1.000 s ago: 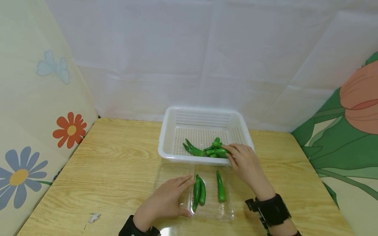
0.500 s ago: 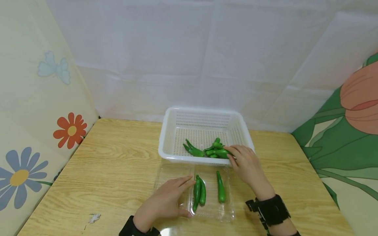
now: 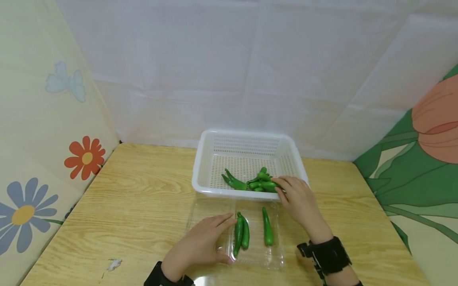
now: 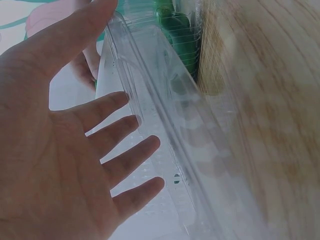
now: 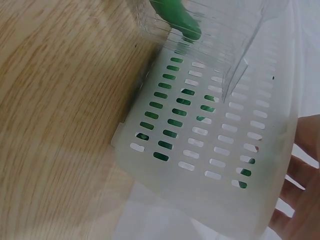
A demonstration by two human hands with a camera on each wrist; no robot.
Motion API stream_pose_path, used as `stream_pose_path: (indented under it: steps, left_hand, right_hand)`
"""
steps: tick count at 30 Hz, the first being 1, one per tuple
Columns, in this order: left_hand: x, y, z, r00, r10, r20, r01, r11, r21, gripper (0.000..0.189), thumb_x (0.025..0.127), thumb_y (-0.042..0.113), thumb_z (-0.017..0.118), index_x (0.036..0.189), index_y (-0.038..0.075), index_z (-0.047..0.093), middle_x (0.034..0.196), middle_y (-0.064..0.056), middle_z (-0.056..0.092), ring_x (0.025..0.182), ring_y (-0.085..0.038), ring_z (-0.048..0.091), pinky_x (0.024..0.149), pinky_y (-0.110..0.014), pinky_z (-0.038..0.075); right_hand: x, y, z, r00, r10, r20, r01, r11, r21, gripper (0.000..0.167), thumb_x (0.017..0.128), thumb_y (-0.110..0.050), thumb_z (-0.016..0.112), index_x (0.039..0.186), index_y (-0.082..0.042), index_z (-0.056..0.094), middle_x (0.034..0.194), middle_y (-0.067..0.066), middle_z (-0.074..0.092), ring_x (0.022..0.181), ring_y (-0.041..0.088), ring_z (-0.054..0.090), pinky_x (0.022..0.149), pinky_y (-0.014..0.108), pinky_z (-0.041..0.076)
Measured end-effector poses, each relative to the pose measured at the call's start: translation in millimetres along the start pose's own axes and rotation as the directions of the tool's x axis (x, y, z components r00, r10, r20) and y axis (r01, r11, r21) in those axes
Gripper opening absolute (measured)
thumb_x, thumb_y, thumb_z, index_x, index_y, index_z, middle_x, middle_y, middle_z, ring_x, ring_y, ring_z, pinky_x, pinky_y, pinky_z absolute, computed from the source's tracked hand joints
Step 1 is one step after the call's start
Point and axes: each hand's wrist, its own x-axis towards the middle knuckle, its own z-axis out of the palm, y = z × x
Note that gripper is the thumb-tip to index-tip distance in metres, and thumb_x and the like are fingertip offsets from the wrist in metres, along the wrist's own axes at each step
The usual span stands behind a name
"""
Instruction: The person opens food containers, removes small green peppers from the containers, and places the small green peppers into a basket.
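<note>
In the head view, my right hand (image 3: pixel 299 200) reaches over the near right rim of a white perforated basket (image 3: pixel 243 135). Its thumb and index finger pinch the end of a green chili pepper (image 3: pixel 266 185) in a small pile there. My left hand (image 3: pixel 200 242) rests on a clear plastic clamshell box (image 3: pixel 252 258), thumb at the near edge. In the left wrist view, its fingers lie spread and nearly straight against the ridge of the box. Two chili peppers (image 3: pixel 238 234) lie side by side near the left fingertips, and a single chili pepper (image 3: pixel 267 227) lies farther right in the box.
The basket stands at the back of the wooden table (image 3: pixel 143 186), just behind the box. A white cloth (image 3: pixel 179 59) hangs behind it, with flower-printed panels on both sides. A torn whitish patch (image 3: pixel 115 264) marks the table at the front left.
Almost nothing differs. The right hand has dipped very slightly at the pepper pile; the left hand stays in place on the box.
</note>
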Motion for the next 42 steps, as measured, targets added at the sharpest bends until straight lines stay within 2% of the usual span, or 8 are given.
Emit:
stream_pose_path:
  steps: [32, 42]
  left_hand:
    - [-0.4, 1.3, -0.9, 1.0, -0.004, 0.011, 0.004, 1.0, -0.007, 0.096, 0.074, 0.055, 0.081, 0.152, 0.017, 0.04, 0.158, -0.002, 0.035, 0.139, -0.024, 0.04, 0.115, -0.045, 0.034]
    - [-0.4, 2.3, -2.1, 1.0, -0.005, 0.012, 0.005, 1.0, -0.011, 0.096, 0.074, 0.053, 0.081, 0.152, 0.017, 0.04, 0.158, -0.003, 0.035, 0.139, -0.025, 0.04, 0.115, -0.046, 0.033]
  right_hand:
    - [-3.1, 1.6, 0.2, 1.0, 0.012, -0.014, -0.012, 1.0, -0.005, 0.034, 0.084, -0.001, 0.075, 0.118, -0.003, 0.07, 0.107, 0.015, 0.069, 0.099, 0.034, 0.063, 0.089, 0.051, 0.05]
    - [-2.4, 2.7, 0.4, 0.999, -0.003, -0.04, 0.004, 1.0, 0.012, 0.033, 0.083, 0.001, 0.075, 0.115, -0.003, 0.07, 0.105, 0.014, 0.07, 0.098, 0.033, 0.064, 0.088, 0.051, 0.051]
